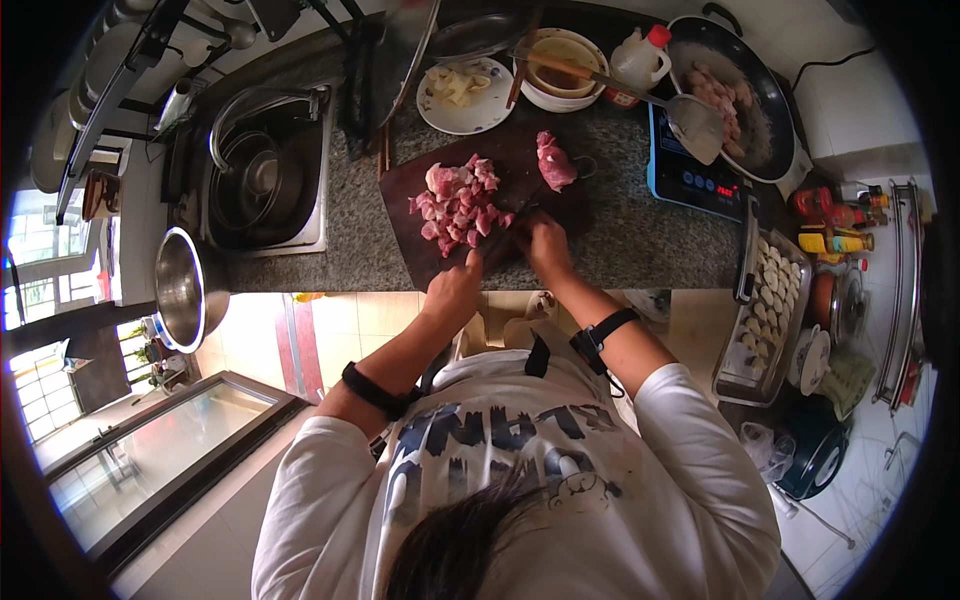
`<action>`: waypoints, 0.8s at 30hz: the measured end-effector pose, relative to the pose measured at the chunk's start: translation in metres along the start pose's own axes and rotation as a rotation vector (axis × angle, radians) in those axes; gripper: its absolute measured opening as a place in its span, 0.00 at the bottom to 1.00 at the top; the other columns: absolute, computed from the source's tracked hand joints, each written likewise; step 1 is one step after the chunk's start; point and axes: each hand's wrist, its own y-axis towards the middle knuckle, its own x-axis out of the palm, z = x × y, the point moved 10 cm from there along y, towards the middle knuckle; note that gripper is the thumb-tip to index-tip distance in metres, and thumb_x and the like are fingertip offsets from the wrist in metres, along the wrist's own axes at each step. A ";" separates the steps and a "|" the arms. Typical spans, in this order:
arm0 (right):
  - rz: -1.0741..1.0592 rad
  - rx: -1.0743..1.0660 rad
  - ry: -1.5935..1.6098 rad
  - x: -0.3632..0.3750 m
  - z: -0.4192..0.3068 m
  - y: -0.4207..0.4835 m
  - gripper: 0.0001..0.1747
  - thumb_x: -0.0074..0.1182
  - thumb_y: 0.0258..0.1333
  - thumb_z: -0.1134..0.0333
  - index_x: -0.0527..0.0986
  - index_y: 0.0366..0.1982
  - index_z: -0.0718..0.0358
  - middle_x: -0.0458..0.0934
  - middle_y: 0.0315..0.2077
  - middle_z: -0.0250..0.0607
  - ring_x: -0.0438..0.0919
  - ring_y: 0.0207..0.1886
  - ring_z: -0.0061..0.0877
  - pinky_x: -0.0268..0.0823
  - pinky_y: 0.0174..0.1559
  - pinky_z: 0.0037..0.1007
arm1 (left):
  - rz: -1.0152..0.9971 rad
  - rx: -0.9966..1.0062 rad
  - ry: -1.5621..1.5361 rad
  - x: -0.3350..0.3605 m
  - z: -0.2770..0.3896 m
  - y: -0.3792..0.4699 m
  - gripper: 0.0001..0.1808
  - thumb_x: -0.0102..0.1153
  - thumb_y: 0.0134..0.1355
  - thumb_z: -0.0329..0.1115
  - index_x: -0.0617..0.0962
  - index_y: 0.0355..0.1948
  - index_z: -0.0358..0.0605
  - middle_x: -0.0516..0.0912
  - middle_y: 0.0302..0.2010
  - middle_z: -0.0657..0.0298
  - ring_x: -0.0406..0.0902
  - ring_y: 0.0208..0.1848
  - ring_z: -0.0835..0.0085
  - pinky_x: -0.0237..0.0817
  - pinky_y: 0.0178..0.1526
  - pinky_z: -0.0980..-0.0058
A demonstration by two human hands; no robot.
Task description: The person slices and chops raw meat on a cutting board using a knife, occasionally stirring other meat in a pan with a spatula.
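Note:
A dark cutting board (409,217) lies on the stone counter before me. On its left part is a heap of cut raw meat pieces (459,202). One larger chunk of raw meat (555,163) sits apart, near the metal ring (585,166) at the board's far right. My right hand (547,244) is curled around what looks like a dark knife (504,238), whose outline blends into the board. My left hand (454,289) is closed at the board's front edge, just below the heap, near the knife's other end; whether it grips the knife is hidden.
A sink (326,172) is at left, with a metal bowl (180,289) by the counter edge. Behind the board stand a plate (480,116), stacked bowls (562,101) and a red-capped jug (637,60). A wok (772,142) with meat and a dumpling tray (724,375) are at right.

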 end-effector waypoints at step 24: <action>-0.126 0.040 0.153 0.035 -0.009 0.034 0.12 0.51 0.37 0.75 0.72 0.32 0.63 0.73 0.35 0.41 0.73 0.36 0.34 0.66 0.35 0.26 | 0.225 -0.199 -0.202 -0.052 -0.086 -0.027 0.08 0.43 0.53 0.34 0.63 0.33 0.43 0.71 0.15 0.44 0.69 0.21 0.46 0.59 0.24 0.54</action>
